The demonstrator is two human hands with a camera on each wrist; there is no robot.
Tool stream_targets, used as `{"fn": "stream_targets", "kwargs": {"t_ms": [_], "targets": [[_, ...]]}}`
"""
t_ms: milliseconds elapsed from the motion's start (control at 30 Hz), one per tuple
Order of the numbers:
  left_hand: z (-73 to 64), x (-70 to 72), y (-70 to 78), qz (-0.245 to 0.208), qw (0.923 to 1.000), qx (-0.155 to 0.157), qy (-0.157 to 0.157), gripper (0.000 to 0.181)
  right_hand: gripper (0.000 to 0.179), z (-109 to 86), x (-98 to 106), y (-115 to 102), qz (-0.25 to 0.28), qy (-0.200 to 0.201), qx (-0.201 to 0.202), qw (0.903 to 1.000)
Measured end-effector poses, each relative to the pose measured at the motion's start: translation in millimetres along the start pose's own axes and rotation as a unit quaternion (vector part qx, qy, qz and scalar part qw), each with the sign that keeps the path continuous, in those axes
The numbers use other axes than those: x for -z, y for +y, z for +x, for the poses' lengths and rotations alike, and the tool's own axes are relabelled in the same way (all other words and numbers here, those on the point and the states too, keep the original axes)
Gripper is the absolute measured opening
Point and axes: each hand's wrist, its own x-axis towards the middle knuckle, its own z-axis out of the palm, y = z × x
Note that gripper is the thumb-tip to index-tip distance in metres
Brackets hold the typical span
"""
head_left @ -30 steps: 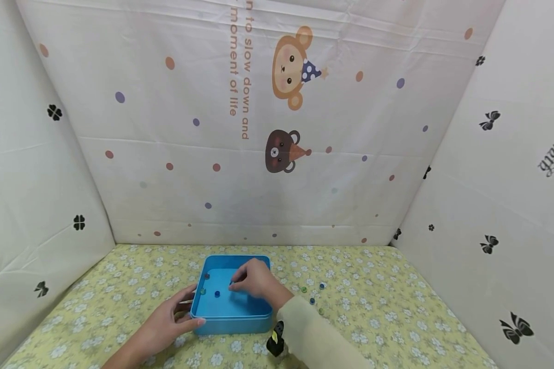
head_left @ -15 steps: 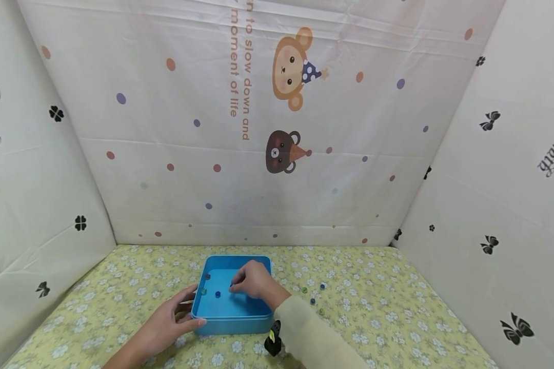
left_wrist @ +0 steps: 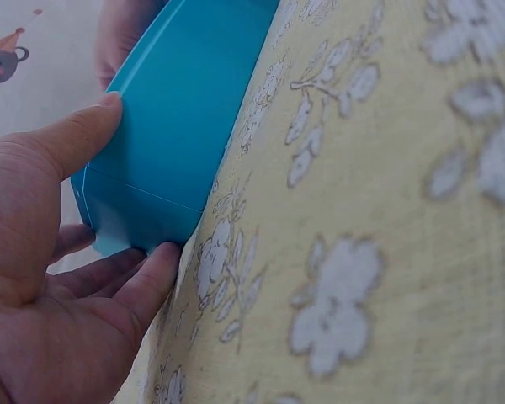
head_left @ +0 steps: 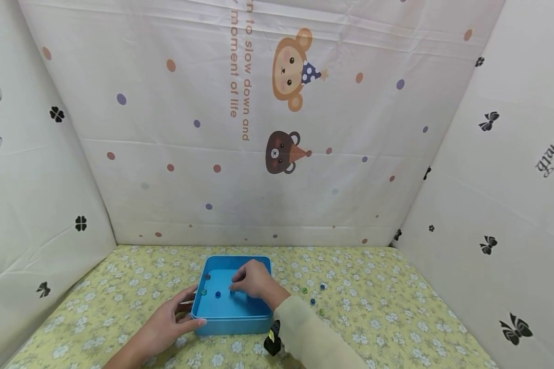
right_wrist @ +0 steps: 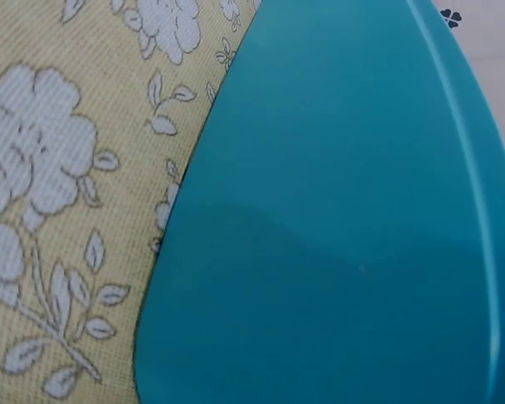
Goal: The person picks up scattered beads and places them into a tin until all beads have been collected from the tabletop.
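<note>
In the head view, a blue rectangular box (head_left: 233, 326) without a lid sits on the table. My left hand (head_left: 168, 320) grips its front left corner, thumb on the front wall and fingers around the left side; the left wrist view shows this hold (left_wrist: 76, 278) closely. My right hand (head_left: 256, 282) reaches over the right wall into the box, its thumb and index finger pinching a small round blue piece (head_left: 232, 293) close over the floor. Left of it lie another small blue piece (head_left: 218, 294), a green one (head_left: 204, 292) and a reddish one (head_left: 208, 277).
Right of the box, several small round pieces lie on the flowered yellow cloth (head_left: 374, 307), among them a blue one (head_left: 322, 287) and a green one (head_left: 304, 290). White printed sheets (head_left: 189, 179) wall in the back and sides. The box wall (right_wrist: 320, 210) fills most of the right wrist view.
The blue piece at my right fingertips has come lower, from between the fingers to just under their tips. My left hand and the box have stayed in place.
</note>
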Motion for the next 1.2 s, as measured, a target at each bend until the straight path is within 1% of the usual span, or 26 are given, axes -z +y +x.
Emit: {"fn": "stream_targets", "kwargs": {"t_ms": [167, 333, 467, 600, 700, 833, 1033, 1200], "targets": [[-0.9, -0.4, 1.2, 0.000, 1.0000, -0.001, 0.000, 0.088, 0.012, 0.2, 1.5, 1.1, 0.001, 0.005, 0.010, 0.9999], [-2.0, -0.9, 3.0, 0.001, 1.0000, 0.002, 0.005, 0.088, 0.012, -3.8, 8.6, -0.5, 0.001, 0.010, 0.030, 0.9995], [-1.4, -1.2, 3.6, 0.004, 0.9999, 0.007, 0.013, 0.089, 0.013, -7.4, 15.9, -0.5, 0.007, 0.015, 0.037, 0.9992], [0.6, -2.0, 4.1, 0.016, 0.9993, 0.015, 0.031, 0.089, 0.013, -8.8, 21.9, 2.2, 0.019, 0.018, 0.039, 0.9989], [0.9, -1.9, 4.9, 0.019, 0.9991, 0.015, 0.035, 0.089, 0.013, -9.7, 26.6, 6.0, 0.028, 0.018, 0.044, 0.9985], [-0.8, -0.6, 5.5, 0.011, 0.9996, 0.009, 0.026, 0.089, 0.014, -12.0, 33.3, 11.7, 0.043, 0.015, 0.055, 0.9975], [0.7, -0.9, 4.4, 0.019, 0.9992, 0.009, 0.035, 0.088, 0.015, -18.1, 42.9, 22.1, 0.063, 0.009, 0.064, 0.9959], [1.8, -0.9, 3.4, 0.019, 0.9992, 0.009, 0.033, 0.088, 0.019, -22.7, 52.2, 32.7, 0.079, 0.014, 0.070, 0.9943]]}}
